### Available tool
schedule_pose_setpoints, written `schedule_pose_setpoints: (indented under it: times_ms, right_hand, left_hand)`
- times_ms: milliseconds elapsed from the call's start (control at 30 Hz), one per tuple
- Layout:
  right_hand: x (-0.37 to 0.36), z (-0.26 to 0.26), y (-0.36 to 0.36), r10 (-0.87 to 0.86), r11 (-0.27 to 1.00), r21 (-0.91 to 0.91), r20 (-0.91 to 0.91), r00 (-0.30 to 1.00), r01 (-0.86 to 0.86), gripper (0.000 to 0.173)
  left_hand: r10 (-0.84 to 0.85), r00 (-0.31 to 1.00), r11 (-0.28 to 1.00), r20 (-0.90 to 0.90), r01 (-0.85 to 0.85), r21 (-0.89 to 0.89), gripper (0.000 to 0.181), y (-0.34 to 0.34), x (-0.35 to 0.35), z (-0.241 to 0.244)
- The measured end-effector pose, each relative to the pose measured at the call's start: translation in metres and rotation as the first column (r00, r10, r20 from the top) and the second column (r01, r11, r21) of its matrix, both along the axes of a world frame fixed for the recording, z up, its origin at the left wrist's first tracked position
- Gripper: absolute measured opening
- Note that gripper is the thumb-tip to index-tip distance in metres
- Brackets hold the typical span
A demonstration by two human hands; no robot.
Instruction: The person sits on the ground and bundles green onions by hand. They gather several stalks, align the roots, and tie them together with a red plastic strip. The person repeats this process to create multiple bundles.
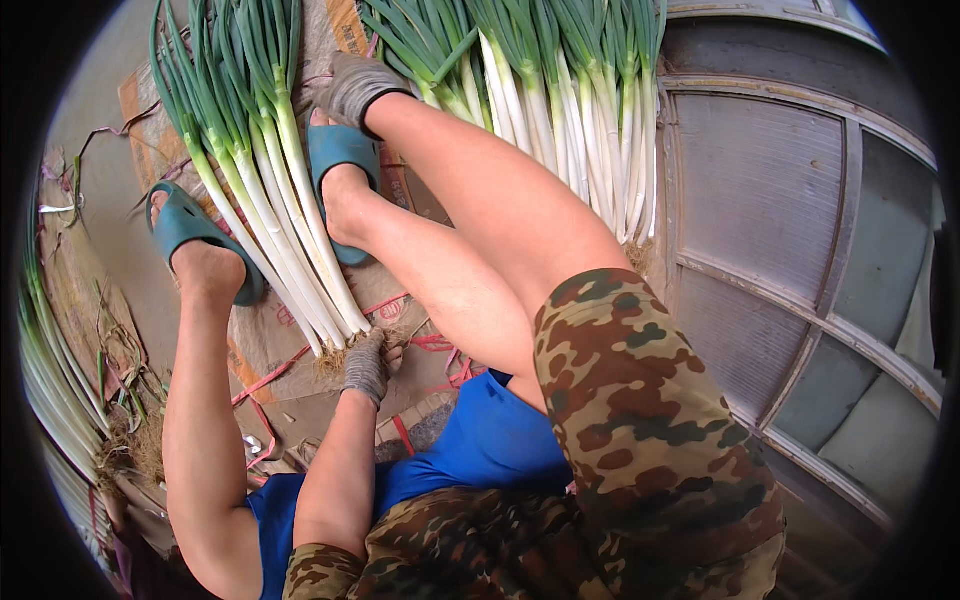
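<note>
My left hand (pixel 367 367), in a grey knit glove with bare fingertips, touches the roots of several large green onions (pixel 300 255) lying between my feet. Their white stalks point toward me and their green leaves away; whether the fingers grip them I cannot tell. Beyond the toes of one foot is my right hand (pixel 352 86), gloved in the same way, its fingers curled and partly hidden. It is beside the leaves of a wide row of green onions (pixel 555 97) at the upper right. My right arm crosses above one leg.
Teal slippers (pixel 199 225) are on my feet, over printed woven sacking (pixel 262 330). Red plastic strips (pixel 281 367) trail across the floor. More green onions (pixel 56 375) lie at the far left, near loose roots and dry leaves. A framed glass panel (pixel 757 187) stands at the right.
</note>
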State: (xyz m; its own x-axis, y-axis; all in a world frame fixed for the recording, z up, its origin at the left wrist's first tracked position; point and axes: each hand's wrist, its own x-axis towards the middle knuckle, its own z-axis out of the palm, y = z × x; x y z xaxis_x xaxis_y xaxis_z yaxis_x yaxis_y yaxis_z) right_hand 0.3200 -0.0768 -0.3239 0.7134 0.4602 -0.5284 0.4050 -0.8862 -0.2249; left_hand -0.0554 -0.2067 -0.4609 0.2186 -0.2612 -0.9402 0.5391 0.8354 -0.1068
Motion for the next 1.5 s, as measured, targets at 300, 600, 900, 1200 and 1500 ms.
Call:
schedule_pose_setpoints:
  times_ms: [300,600,900,1200,1500]
  right_hand:
    - [0.07,0.058,-0.307,-0.497,0.854,-0.202,-0.046,0.867,0.479,0.021]
    - [-0.043,0.032,-0.34,-0.348,0.925,-0.124,0.108,0.931,0.36,0.052]
    - [-0.052,-0.001,-0.313,-0.162,0.974,-0.083,0.39,0.906,0.21,0.052]
    - [-0.034,-0.04,-0.261,0.102,0.98,-0.198,0.417,0.903,-0.019,0.033]
    - [0.019,-0.009,-0.269,-0.14,0.988,0.049,-0.067,0.988,0.143,0.037]
  left_hand:
    - [-0.95,0.275,0.308,0.146,0.905,0.294,0.04,0.0,-0.015,0.073]
    - [-0.964,0.226,0.261,0.139,0.708,0.656,0.029,0.001,-0.008,0.152]
    - [-0.918,0.391,0.334,0.067,0.67,0.663,0.032,0.01,-0.022,0.156]
    - [-0.935,0.352,0.287,0.04,0.688,0.667,0.029,0.001,-0.018,0.158]
    - [-0.802,0.575,0.508,0.163,0.512,0.693,0.022,0.012,-0.01,0.161]
